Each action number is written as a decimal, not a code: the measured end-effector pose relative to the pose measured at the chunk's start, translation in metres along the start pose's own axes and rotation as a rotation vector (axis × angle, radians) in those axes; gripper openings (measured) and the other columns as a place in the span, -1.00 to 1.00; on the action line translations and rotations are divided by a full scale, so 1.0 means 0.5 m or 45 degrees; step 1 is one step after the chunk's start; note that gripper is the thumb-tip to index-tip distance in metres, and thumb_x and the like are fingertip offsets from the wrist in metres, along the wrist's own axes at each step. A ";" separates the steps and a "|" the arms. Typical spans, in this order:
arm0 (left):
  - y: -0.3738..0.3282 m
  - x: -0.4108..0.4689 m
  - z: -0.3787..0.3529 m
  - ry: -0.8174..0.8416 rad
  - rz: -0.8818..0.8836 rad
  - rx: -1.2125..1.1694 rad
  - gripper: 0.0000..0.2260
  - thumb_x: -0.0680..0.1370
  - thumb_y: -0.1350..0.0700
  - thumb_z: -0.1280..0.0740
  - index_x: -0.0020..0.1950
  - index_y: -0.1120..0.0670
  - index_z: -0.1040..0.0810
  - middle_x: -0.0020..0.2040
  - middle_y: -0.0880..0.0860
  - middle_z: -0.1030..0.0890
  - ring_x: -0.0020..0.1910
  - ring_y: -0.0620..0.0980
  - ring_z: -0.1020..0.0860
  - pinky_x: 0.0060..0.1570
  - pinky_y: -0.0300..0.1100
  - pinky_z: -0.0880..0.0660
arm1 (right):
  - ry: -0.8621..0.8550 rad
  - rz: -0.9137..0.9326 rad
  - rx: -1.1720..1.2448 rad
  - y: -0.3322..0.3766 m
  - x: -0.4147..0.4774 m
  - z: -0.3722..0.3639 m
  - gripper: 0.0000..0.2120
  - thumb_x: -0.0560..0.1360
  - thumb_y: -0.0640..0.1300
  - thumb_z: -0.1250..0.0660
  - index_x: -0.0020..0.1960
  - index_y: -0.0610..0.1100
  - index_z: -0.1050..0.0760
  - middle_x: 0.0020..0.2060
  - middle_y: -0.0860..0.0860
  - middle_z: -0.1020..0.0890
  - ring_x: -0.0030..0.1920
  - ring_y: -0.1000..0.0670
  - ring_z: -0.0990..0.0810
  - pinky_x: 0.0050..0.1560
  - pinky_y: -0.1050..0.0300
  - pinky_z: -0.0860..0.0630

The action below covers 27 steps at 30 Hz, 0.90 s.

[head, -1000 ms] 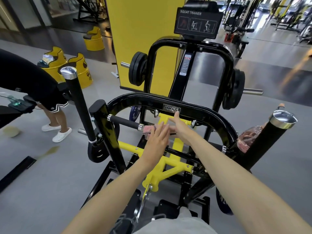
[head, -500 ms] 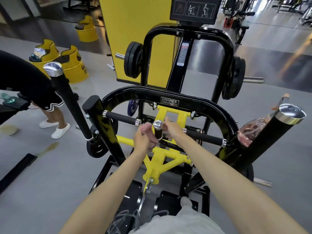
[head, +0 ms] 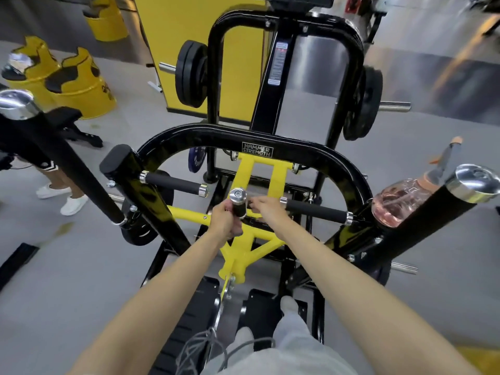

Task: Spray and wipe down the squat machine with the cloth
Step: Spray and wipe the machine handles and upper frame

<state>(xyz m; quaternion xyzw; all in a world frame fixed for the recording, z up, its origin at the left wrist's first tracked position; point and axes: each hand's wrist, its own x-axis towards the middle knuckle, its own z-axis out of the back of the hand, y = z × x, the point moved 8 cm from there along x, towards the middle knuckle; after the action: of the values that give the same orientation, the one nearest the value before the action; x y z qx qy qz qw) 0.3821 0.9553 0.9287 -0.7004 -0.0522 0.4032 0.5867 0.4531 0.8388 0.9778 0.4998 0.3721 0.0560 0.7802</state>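
Note:
The squat machine has a black curved frame [head: 319, 161] and a yellow lever frame [head: 254, 171]. A short black centre handle [head: 239, 210] with a chrome cap stands upright in the middle. My left hand [head: 224, 221] grips this handle low down, and a bit of pinkish cloth [head: 238, 230] shows under its fingers. From the right, my right hand [head: 264, 208] reaches in and its curled fingertips meet the handle's grip. A spray bottle [head: 397, 201] of pink liquid with an orange nozzle rests on the frame's right side.
Long black bars with chrome caps angle up at the left [head: 62, 163] and right [head: 433, 212]. Weight plates [head: 189, 74] hang on the rear posts. Yellow barrel seats [head: 78, 85] and a standing person's legs [head: 65, 190] are to the left. My feet are on the black footplates [head: 259, 307].
Both hands dropped from the curved frame onto the upright centre handle and closed around it. My view has tilted further down over the machine.

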 end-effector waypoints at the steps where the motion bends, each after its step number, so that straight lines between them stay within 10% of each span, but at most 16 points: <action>1: 0.009 0.004 -0.007 0.034 0.009 -0.016 -0.67 0.57 0.35 0.02 -0.21 0.13 -0.47 -0.33 0.14 -0.39 -0.44 0.01 -0.35 -0.42 -0.21 -0.28 | -0.006 0.018 -0.063 -0.004 0.000 0.003 -0.65 0.61 -0.23 -0.14 0.35 -0.33 -0.43 0.31 -0.23 -0.48 0.32 -0.20 -0.44 0.25 -0.02 -0.43; 8: 0.033 0.053 0.011 0.118 0.097 0.066 -0.69 0.49 0.40 -0.04 -0.07 0.13 -0.53 -0.17 0.26 -0.43 -0.21 0.19 -0.41 -0.16 0.13 -0.30 | 0.025 -0.058 -0.256 -0.091 0.015 0.011 -0.63 0.60 -0.34 -0.09 0.39 -0.28 -0.38 0.36 -0.17 -0.44 0.32 -0.11 -0.43 0.29 0.05 -0.37; 14: -0.008 0.074 -0.009 0.476 0.041 0.491 -0.72 0.53 0.32 -0.04 -0.03 0.20 -0.54 -0.26 0.24 -0.49 -0.32 0.09 -0.46 -0.45 -0.25 -0.28 | 0.103 -0.127 -0.285 -0.127 0.020 -0.014 -0.54 0.55 -0.41 -0.05 0.42 -0.22 -0.36 0.47 -0.15 -0.29 0.52 -0.12 -0.11 0.47 -0.08 -0.19; 18: -0.013 0.065 -0.017 0.684 0.077 0.442 -0.61 0.41 0.44 0.01 0.02 0.18 -0.52 -0.34 0.14 -0.45 -0.48 0.03 -0.38 -0.46 -0.26 -0.29 | 0.091 -0.130 -0.212 -0.128 0.028 -0.019 -0.50 0.53 -0.47 -0.03 0.44 -0.25 -0.31 0.42 -0.15 -0.36 0.46 -0.13 -0.28 0.45 -0.04 -0.25; 27: 0.089 -0.008 0.023 0.161 0.109 -0.192 -0.57 0.47 0.51 -0.15 0.23 0.19 -0.52 0.02 0.20 -0.63 0.02 0.18 -0.60 0.02 0.04 -0.54 | 0.074 0.118 -0.285 -0.084 0.032 -0.063 -0.35 0.41 -0.55 -0.04 0.43 -0.15 -0.33 0.37 -0.09 -0.43 0.40 -0.06 -0.32 0.24 0.25 -0.24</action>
<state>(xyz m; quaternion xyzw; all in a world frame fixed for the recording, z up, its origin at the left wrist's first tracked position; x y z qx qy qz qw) 0.3544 0.9483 0.8927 -0.7681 -0.0151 0.3779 0.5167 0.4326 0.8488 0.9279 0.4242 0.3624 0.1476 0.8167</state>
